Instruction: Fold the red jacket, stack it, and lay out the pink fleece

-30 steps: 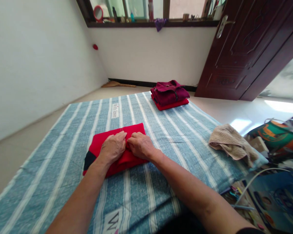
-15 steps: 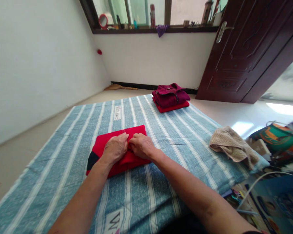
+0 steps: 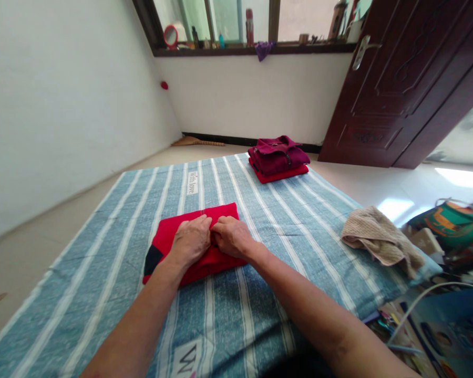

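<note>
On the striped cloth (image 3: pixel 114 294), a pale patch (image 3: pixel 192 190) close to the far edge carries the words "With love" in dark lettering, the line running from the far edge toward the near side. A second pale patch (image 3: pixel 200 349), toward the near side of the same cloth, shows a large dark "W" with a bit of pink beside it; the bottom of the view cuts off whatever follows. Past the cloth's right corner, a green bag (image 3: pixel 453 223) bears an orange emblem, but no wording on it can be made out. Below that corner, the print on a blue package (image 3: pixel 453 320) is too blurred to read.
</note>
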Action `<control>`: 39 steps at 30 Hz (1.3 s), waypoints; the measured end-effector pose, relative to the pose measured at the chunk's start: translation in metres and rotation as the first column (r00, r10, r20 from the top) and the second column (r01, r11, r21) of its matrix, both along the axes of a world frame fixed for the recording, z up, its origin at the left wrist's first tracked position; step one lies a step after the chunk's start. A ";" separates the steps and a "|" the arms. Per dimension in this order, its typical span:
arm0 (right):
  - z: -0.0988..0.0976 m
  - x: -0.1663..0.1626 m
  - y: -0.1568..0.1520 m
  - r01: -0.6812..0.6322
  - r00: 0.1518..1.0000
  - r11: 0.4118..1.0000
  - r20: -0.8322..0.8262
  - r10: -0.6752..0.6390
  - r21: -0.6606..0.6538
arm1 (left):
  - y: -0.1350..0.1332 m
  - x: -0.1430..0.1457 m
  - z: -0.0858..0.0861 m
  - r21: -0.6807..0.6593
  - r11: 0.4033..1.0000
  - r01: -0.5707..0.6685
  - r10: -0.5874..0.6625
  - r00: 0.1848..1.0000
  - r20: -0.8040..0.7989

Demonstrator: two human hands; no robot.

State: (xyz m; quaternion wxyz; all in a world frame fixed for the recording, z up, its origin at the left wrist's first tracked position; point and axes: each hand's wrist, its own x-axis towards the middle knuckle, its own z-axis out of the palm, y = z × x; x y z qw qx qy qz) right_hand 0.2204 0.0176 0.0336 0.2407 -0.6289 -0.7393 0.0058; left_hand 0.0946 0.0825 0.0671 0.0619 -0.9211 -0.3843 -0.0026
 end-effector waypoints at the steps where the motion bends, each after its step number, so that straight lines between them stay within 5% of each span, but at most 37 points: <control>1: 0.000 0.000 0.000 0.000 1.000 1.000 -0.001 0.000 0.002 | 0.000 0.000 0.000 -0.003 1.000 0.004 -0.004 1.000 0.010; 11: -0.002 -0.001 0.002 -0.021 0.999 1.000 -0.037 0.022 0.004 | -0.029 0.001 0.006 0.115 0.988 -0.107 0.091 0.986 0.139; 34: 0.013 0.007 0.013 -0.168 0.956 0.982 -0.257 0.140 -0.090 | -0.036 -0.010 -0.029 0.164 0.973 -0.160 0.093 0.929 0.358; 39: 0.010 0.008 0.030 -0.064 0.965 0.997 -0.255 0.054 -0.032 | -0.039 -0.012 -0.035 0.188 0.968 -0.166 0.075 0.907 0.414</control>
